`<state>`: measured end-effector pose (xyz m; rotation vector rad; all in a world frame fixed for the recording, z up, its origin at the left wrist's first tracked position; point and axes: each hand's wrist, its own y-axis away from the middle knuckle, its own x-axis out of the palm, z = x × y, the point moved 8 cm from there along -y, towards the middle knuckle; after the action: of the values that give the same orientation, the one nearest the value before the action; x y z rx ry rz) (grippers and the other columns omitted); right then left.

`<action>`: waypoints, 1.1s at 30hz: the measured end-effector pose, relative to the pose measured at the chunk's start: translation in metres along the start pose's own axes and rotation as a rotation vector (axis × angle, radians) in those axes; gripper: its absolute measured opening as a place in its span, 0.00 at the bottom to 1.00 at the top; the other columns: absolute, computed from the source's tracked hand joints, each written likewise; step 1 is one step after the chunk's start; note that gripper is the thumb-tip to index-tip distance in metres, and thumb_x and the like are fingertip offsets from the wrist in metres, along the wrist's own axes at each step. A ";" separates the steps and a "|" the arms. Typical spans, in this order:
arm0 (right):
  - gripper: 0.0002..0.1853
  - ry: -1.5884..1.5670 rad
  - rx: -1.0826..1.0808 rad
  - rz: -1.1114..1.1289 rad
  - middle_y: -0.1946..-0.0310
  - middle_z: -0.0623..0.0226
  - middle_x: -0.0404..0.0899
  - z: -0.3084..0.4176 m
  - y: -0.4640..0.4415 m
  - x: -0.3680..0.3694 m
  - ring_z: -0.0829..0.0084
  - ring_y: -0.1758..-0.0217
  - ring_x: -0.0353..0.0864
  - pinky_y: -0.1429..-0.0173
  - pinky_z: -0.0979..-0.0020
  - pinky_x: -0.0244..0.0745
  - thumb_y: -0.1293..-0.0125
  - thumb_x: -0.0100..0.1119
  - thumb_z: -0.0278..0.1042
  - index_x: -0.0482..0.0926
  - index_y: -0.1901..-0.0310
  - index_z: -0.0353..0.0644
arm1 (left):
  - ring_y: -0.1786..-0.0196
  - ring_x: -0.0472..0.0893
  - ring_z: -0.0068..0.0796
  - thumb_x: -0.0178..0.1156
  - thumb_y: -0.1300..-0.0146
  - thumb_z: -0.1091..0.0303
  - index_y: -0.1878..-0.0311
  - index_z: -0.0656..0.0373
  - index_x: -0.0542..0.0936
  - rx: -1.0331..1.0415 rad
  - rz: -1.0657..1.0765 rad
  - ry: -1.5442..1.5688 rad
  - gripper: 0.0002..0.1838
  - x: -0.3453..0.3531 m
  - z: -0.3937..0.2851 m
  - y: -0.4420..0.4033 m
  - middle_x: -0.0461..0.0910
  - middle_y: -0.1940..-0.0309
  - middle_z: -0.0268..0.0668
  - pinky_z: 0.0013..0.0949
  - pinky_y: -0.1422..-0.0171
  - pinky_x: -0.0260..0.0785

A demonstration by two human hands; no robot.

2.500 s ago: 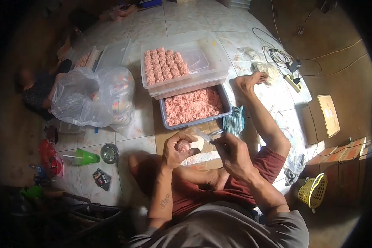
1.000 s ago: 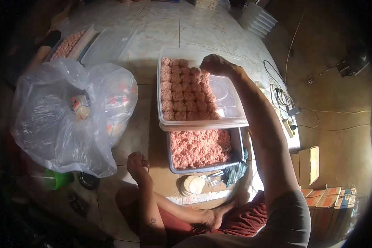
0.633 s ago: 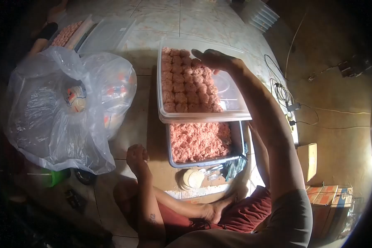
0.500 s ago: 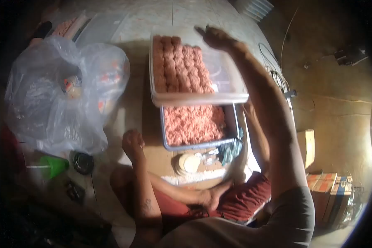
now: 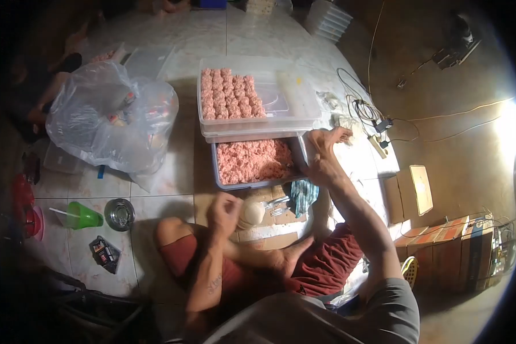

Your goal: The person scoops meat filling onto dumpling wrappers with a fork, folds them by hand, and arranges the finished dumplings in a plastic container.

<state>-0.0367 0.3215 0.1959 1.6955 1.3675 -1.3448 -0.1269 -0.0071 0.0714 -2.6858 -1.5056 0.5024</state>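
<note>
My left hand [image 5: 223, 213] hovers in front of the tub with its fingers curled together; whatever they may hold is hidden. My right hand [image 5: 325, 156] is beside the tub's right end, its fingers apart and nothing visible in them. Pink ground meat [image 5: 252, 161] fills much of the blue-grey tub [image 5: 235, 187]. Across the tub's far side rests a clear plastic container [image 5: 295, 122], holding rows of meat mounds [image 5: 226, 94] on its left. Closer to me are a round cream-coloured thing [image 5: 251, 212], metal cutlery [image 5: 278, 206] and a checkered cloth [image 5: 303, 196].
A large clear plastic bag [image 5: 112, 120] stands at left. Below it are a green cup [image 5: 85, 215], a glass ashtray [image 5: 119, 214] and a small dark packet [image 5: 104, 254]. Cables and a power strip [image 5: 378, 146] lie at right, near cardboard boxes [image 5: 441, 246]. Another person sits at far left.
My right hand has come back from the container's far right corner to beside the tub. My left hand has shifted right, nearer the cream-coloured thing. The view has also shifted.
</note>
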 end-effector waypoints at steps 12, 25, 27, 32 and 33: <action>0.14 -0.076 -0.052 0.067 0.62 0.54 0.82 0.049 -0.018 0.045 0.55 0.57 0.83 0.48 0.47 0.74 0.32 0.60 0.42 0.84 0.56 0.40 | 0.38 0.78 0.41 0.68 0.38 0.59 0.53 0.48 0.88 0.493 0.447 -0.766 0.11 0.090 0.006 0.042 0.82 0.42 0.38 0.56 0.25 0.60; 0.14 -0.128 0.128 -0.126 0.58 0.56 0.84 0.002 -0.012 -0.008 0.58 0.54 0.84 0.45 0.46 0.71 0.34 0.62 0.44 0.85 0.58 0.41 | 0.53 0.85 0.55 0.64 0.31 0.61 0.49 0.58 0.81 -0.013 0.261 -0.137 0.14 0.074 0.036 0.012 0.85 0.57 0.54 0.48 0.50 0.76; 0.15 -0.120 0.013 -0.044 0.58 0.56 0.84 0.039 -0.008 0.014 0.59 0.53 0.84 0.44 0.46 0.71 0.35 0.62 0.44 0.86 0.58 0.41 | 0.53 0.85 0.54 0.65 0.32 0.60 0.49 0.58 0.81 -0.042 0.279 -0.106 0.14 0.078 0.033 0.007 0.85 0.56 0.53 0.47 0.50 0.77; 0.15 -0.051 -0.097 0.081 0.56 0.57 0.85 0.086 -0.020 0.069 0.60 0.52 0.84 0.43 0.46 0.69 0.36 0.63 0.45 0.86 0.58 0.41 | 0.53 0.86 0.52 0.69 0.34 0.58 0.48 0.58 0.80 0.153 0.213 -0.076 0.18 0.082 0.046 0.015 0.86 0.58 0.49 0.47 0.48 0.78; 0.15 -0.009 -0.088 0.099 0.56 0.57 0.85 0.086 -0.025 0.075 0.60 0.52 0.84 0.43 0.46 0.69 0.36 0.63 0.45 0.87 0.58 0.41 | 0.53 0.86 0.52 0.69 0.34 0.58 0.48 0.58 0.80 0.151 0.208 -0.078 0.18 0.080 0.048 0.016 0.86 0.58 0.49 0.47 0.48 0.78</action>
<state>-0.0923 0.2812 0.1020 1.6744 1.3003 -1.2184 -0.0891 0.0441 0.0019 -2.7456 -1.1561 0.7065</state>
